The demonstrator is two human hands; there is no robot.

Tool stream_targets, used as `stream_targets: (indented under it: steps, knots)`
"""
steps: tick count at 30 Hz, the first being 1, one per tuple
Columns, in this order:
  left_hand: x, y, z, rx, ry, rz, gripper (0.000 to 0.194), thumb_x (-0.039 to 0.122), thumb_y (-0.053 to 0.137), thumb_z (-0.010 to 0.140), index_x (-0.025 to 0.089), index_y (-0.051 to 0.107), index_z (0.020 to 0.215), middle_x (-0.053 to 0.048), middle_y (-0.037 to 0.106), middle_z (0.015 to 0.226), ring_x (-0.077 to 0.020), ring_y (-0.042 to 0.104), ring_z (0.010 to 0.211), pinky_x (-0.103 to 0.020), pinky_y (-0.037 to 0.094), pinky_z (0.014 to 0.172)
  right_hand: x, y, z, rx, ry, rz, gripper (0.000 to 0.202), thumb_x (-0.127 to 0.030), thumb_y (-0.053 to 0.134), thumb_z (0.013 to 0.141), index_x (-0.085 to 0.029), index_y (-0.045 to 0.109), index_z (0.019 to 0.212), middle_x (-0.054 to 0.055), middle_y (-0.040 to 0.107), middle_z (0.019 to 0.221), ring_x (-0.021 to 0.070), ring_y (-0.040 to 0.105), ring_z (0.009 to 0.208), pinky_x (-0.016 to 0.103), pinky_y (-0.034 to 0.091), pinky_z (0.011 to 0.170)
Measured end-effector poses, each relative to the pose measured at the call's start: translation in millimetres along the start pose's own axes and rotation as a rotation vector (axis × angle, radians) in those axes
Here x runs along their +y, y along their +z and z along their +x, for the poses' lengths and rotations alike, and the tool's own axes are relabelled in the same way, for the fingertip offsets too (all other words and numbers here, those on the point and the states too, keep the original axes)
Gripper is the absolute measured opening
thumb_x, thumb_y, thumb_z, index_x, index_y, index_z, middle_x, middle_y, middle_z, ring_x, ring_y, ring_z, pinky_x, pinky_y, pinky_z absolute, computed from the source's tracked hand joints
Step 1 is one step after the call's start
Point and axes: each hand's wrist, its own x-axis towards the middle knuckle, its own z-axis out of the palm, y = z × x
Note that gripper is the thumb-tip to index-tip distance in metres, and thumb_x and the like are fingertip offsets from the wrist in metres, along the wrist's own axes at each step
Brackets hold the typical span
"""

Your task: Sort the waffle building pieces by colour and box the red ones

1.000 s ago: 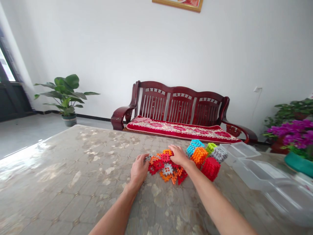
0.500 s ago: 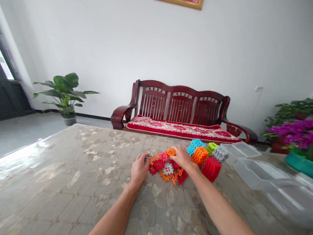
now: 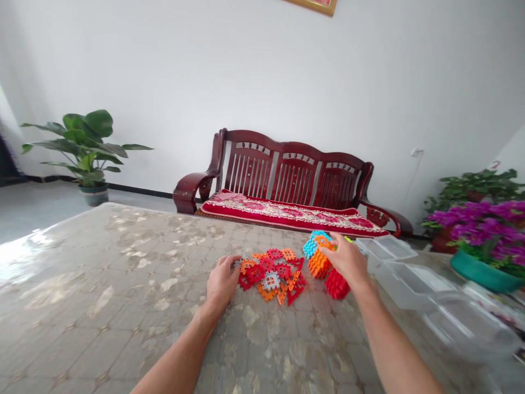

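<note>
Your right hand [image 3: 348, 262] is half-curled, thumb and fingers around an orange piece [image 3: 322, 241] at the top of the orange stack [image 3: 319, 266]; can't tell if it's gripped. Blue stack [image 3: 312, 245] just beside, red stack [image 3: 337, 284] nearer you, a bit of green [image 3: 348, 239] behind the hand. Your left hand [image 3: 222, 280] is loosely bent at the loose pile [image 3: 270, 273]; grip unclear. Progress: same-colour stacks formed; red, orange and grey pieces lie unstacked. Clear containers [image 3: 404, 289] sit right.
</note>
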Motion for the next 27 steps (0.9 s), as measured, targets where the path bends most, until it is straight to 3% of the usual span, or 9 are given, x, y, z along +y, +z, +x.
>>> stream_targets:
  steps: [5,13,18,21,27]
  knots:
    - [-1.4,0.6,0.4,-0.004,0.008,-0.004,0.033,0.021,0.047,0.081,0.025,0.067,0.107,-0.004,0.065,0.114,-0.0186,0.064,0.098,-0.028,0.046,0.088,15.6,-3.2,6.5,-0.043,0.044,-0.09,0.058,-0.05,0.059,0.075,-0.028,0.054,0.129,0.005,0.07,0.113,0.0296,0.063,0.103,0.037,0.047,0.077]
    - [-2.1,1.1,0.6,-0.018,0.015,-0.008,0.033,0.02,0.046,0.082,0.024,0.067,0.107,-0.004,0.064,0.115,-0.0174,0.062,0.102,-0.027,0.044,0.093,12.5,-4.1,8.6,-0.094,0.024,-0.226,0.052,-0.05,0.055,0.078,-0.028,0.057,0.126,0.006,0.07,0.11,0.0283,0.061,0.104,0.036,0.045,0.078]
    - [2.4,-1.7,-1.1,-0.007,0.013,0.012,0.032,0.02,0.047,0.082,0.025,0.068,0.105,-0.003,0.065,0.114,-0.0175,0.063,0.1,-0.026,0.045,0.089,6.4,-6.1,-1.2,0.057,-0.077,-0.198,0.045,-0.046,0.056,0.081,-0.026,0.061,0.121,0.005,0.069,0.113,0.0277,0.058,0.104,0.036,0.044,0.083]
    - [4.6,-3.3,-1.8,-0.003,0.013,0.013,0.032,0.02,0.048,0.081,0.025,0.069,0.104,-0.003,0.065,0.115,-0.0178,0.063,0.1,-0.027,0.045,0.091,-4.8,8.3,-17.2,0.091,-0.177,-0.052,0.034,-0.038,0.051,0.086,-0.026,0.065,0.115,0.003,0.07,0.111,0.023,0.058,0.102,0.033,0.043,0.087]
    - [2.5,-2.6,-0.9,-0.014,0.013,-0.005,0.032,0.019,0.047,0.081,0.024,0.068,0.104,-0.003,0.065,0.115,-0.0176,0.063,0.101,-0.027,0.045,0.093,-30.4,72.8,-52.5,-0.202,-0.296,0.142,0.036,-0.022,0.049,0.087,-0.021,0.063,0.12,0.005,0.067,0.119,0.0186,0.058,0.11,0.027,0.04,0.096]
